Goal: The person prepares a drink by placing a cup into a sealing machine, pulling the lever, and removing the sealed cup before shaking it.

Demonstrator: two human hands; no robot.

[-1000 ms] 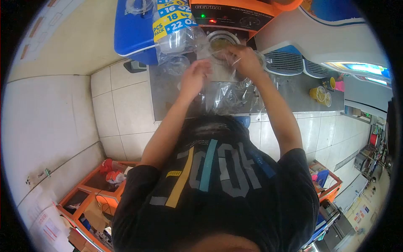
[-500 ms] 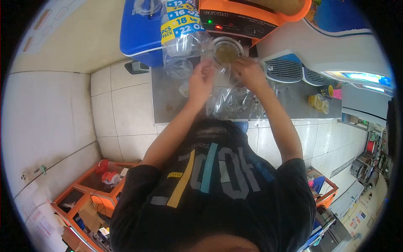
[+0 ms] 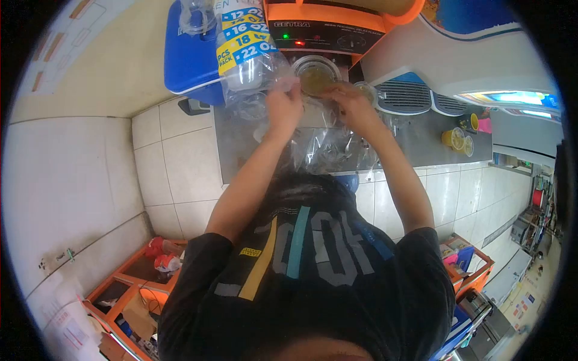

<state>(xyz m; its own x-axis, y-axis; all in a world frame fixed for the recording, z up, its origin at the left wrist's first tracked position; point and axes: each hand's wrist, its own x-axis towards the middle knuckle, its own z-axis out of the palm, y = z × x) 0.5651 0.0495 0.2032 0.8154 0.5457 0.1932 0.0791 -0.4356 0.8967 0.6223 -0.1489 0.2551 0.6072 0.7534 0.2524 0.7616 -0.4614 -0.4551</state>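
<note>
My left hand (image 3: 285, 110) is closed on the edge of clear plastic film (image 3: 319, 144), which spreads over the counter in front of me. My right hand (image 3: 355, 108) is at the near right side of a round cup with a yellowish drink (image 3: 316, 78); its fingers are bent, and what they hold, if anything, is too small to make out. The cup stands by the orange machine (image 3: 325, 33). Left of it lies a clear sleeve of plastic cups (image 3: 247, 66) with a blue and yellow label.
A blue cooler box (image 3: 189, 60) stands at the back left. Grey drip trays (image 3: 404, 96) sit to the right of the cup. Several yellow cups (image 3: 453, 138) are at the counter's right end. The dark counter (image 3: 415, 150) has a front edge near my body.
My left hand has moved a little left, drawing the film's edge towards the cup sleeve. My right hand stays near the cup. The view has shifted slightly.
</note>
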